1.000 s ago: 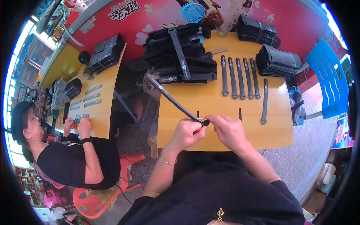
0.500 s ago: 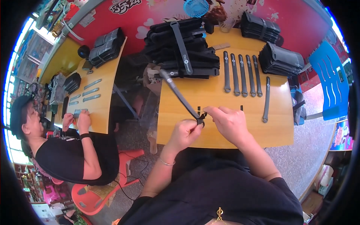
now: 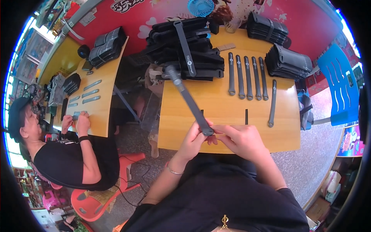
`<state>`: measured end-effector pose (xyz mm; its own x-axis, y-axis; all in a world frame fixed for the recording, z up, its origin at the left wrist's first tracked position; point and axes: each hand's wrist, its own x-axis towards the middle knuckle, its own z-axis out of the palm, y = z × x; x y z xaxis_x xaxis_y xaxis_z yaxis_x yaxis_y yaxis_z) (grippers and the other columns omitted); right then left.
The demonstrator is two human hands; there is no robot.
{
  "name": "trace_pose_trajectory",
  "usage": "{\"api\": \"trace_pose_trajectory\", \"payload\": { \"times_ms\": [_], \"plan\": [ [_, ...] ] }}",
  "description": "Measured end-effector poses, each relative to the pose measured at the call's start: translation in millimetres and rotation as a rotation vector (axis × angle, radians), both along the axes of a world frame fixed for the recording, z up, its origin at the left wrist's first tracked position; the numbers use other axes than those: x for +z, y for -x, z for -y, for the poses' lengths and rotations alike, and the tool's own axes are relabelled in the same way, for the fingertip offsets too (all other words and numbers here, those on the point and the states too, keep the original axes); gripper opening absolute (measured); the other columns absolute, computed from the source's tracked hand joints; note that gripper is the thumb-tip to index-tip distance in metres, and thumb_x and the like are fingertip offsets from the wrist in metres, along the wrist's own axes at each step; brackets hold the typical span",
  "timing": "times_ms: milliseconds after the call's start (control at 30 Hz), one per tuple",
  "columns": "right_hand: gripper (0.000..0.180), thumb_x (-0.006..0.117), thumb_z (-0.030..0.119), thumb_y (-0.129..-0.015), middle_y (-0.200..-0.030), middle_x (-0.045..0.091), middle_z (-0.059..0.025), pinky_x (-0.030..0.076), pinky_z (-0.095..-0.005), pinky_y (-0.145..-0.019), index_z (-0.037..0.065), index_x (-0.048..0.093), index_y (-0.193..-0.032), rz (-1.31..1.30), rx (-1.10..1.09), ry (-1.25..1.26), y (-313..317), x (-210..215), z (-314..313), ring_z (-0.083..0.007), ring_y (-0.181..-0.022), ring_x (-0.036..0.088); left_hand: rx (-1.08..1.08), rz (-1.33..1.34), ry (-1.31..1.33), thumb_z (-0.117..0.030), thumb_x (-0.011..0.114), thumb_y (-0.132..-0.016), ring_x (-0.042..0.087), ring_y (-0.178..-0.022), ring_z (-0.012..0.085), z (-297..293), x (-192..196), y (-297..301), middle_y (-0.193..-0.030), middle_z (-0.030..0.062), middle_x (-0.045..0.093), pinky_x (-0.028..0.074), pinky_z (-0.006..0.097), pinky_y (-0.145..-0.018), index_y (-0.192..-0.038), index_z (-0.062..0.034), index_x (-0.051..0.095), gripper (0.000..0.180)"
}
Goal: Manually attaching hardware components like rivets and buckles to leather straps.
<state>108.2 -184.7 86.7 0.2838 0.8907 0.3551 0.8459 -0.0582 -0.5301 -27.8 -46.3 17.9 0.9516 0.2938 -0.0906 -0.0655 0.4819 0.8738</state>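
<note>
Then I had both hands closed on one end of a long dark strap (image 3: pixel 189 101) at the near edge of the wooden worktop (image 3: pixel 216 110). My left hand (image 3: pixel 194 140) pinched its near end from below, and my right hand (image 3: pixel 241 140) met it just beside that end, fingers curled in a narrow grip. The strap rose slanting away toward a black pile of straps (image 3: pixel 189 48). Five more loose straps (image 3: pixel 247 77) lay side by side farther back.
</note>
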Motion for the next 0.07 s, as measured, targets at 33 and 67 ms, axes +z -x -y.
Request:
{"api": "trace_pose_trajectory", "payload": {
  "times_ms": [33,67],
  "plan": [
    [0.025,0.067,0.018,-0.078,-0.064,0.061,-0.0042,0.047,-0.0312,-0.047,0.015,0.062,-0.102,-0.049,0.005,0.063,-3.7,2.2,3.0,-0.0202,-0.057,0.062,0.024,0.011,0.011,-0.01,0.052,-0.092,0.06,-0.087,0.0183,-0.4,-2.2,2.5,-0.102,0.0094,0.059,0.049,0.03,-0.078,-0.137,-0.0054,0.029,0.051],
    [0.029,0.068,0.019,-0.078,-0.066,0.062,-0.0049,0.048,-0.0315,-0.049,0.015,0.062,-0.106,-0.099,0.009,0.129,-8.1,4.7,8.2,-0.0201,-0.059,0.063,0.047,0.02,0.025,-0.012,0.054,-0.092,0.06,-0.088,0.0192,0.2,-3.2,5.2,-0.105,0.0104,0.06,0.049,0.03,-0.078,-0.142,-0.0065,0.022,0.06]
  ]
}}
